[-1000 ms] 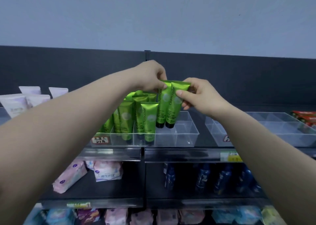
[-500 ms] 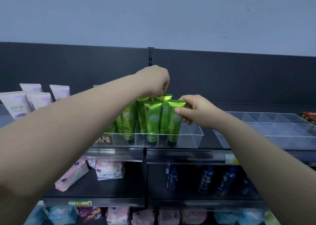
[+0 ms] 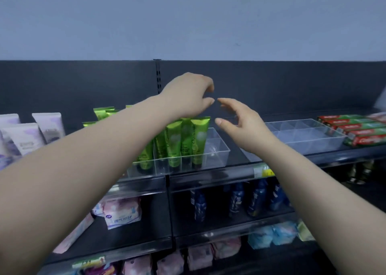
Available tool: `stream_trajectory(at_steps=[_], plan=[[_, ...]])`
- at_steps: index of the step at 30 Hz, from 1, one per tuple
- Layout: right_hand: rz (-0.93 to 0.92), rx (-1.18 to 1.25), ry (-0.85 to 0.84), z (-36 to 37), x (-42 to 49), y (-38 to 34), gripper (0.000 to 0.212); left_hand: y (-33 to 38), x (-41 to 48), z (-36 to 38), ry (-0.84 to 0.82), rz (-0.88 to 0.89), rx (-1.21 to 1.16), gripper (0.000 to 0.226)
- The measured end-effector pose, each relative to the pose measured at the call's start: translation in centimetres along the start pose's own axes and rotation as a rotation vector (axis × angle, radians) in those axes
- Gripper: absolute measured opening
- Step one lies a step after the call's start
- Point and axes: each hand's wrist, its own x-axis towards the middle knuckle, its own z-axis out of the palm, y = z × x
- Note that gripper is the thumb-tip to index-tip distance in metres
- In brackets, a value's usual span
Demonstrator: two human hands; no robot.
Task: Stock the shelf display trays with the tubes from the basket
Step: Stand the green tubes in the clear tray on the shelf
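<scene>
Left hand (image 3: 188,96): loosely curled, grasping nothing, over the tube tops; contact cannot be told.
Right hand (image 3: 242,124): fingers spread, released, just right of the end tube.
Green tubes (image 3: 197,141): upright, caps down, labels forward, in the clear tray (image 3: 221,152) on the top shelf (image 3: 208,176); judged placed so that shoppers can read them. The tray's right-end compartment has no tube yet.
Hidden: the left forearm covers the tray's left rows; the basket is out of view.

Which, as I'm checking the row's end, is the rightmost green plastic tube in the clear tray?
The green plastic tube beside the clear tray's empty compartment; the others stand leftward.
</scene>
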Motion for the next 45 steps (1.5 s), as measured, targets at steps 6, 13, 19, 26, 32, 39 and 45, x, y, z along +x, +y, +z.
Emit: stream_trajectory(at_steps=[6, 13, 19, 26, 32, 39, 45], plan=[[0.045, -0.323, 0.121, -2.7, -6.4, 1.5, 0.058, 5.7, -1.6, 4.3, -0.002, 0.160, -0.170, 0.046], [0.270, -0.582, 0.142, -7.7, -15.8, 4.2, 0.060, 13.7, -3.2, 9.9, -0.009, 0.355, -0.311, 0.053], [0.404, -0.666, 0.168, -11.7, -23.2, 6.7, 0.061, 21.0, -4.0, 12.8, -0.031, 0.446, -0.367, 0.054], [0.603, -0.742, 0.163, -18.1, -34.7, 10.0, 0.060, 32.8, -5.9, 16.5, -0.129, 0.513, -0.453, 0.055], [0.765, -0.723, 0.156, -23.1, -46.1, 13.3, 0.059, 44.5, -10.3, 21.0, -0.206, 0.563, -0.595, 0.052], [0.910, -0.654, 0.156, -26.0, -58.9, 16.5, 0.059, 55.3, -16.4, 27.2, -0.402, 0.581, -0.596, 0.053], [1.077, -0.553, 0.140, -24.9, -68.1, 19.3, 0.060, 59.9, -22.2, 32.7, -0.564, 0.559, -0.627, 0.054]])
